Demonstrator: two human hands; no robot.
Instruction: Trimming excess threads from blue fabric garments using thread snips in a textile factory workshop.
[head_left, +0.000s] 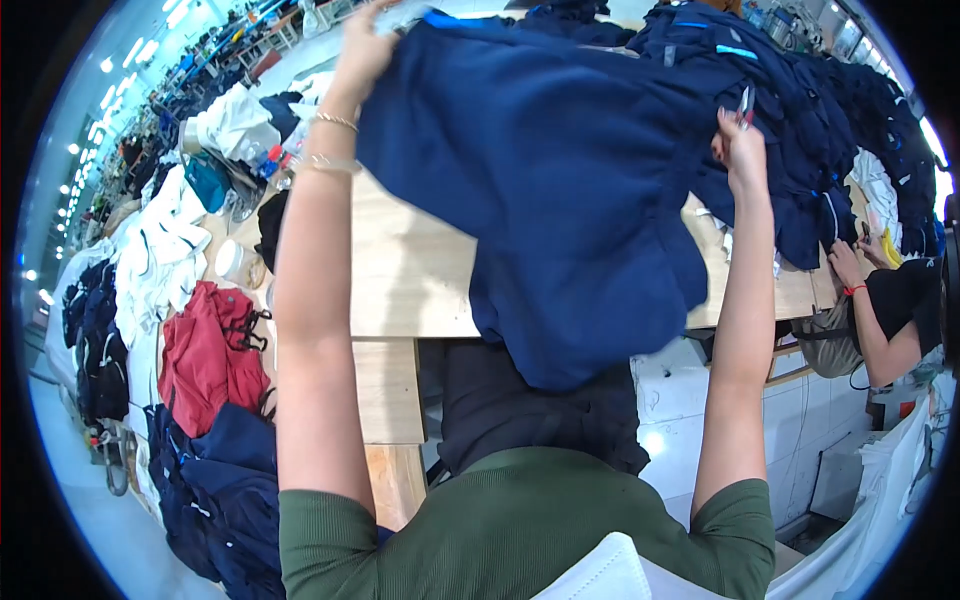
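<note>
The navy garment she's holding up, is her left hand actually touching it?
Touching. The head view shows the left hand closed on the upper edge of the navy garment, its fingers wrapped into the fabric, with no gap between them.

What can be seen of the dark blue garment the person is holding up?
The dark blue garment looks like soft, matte knit fabric, with light blue trim near its top edge. It hangs spread out above the wooden table, lower edge drooping toward the person's lap. The left hand grips its upper left corner; the right hand, also holding a small tool, pinches its right edge. More blue garments lie behind it.
</note>
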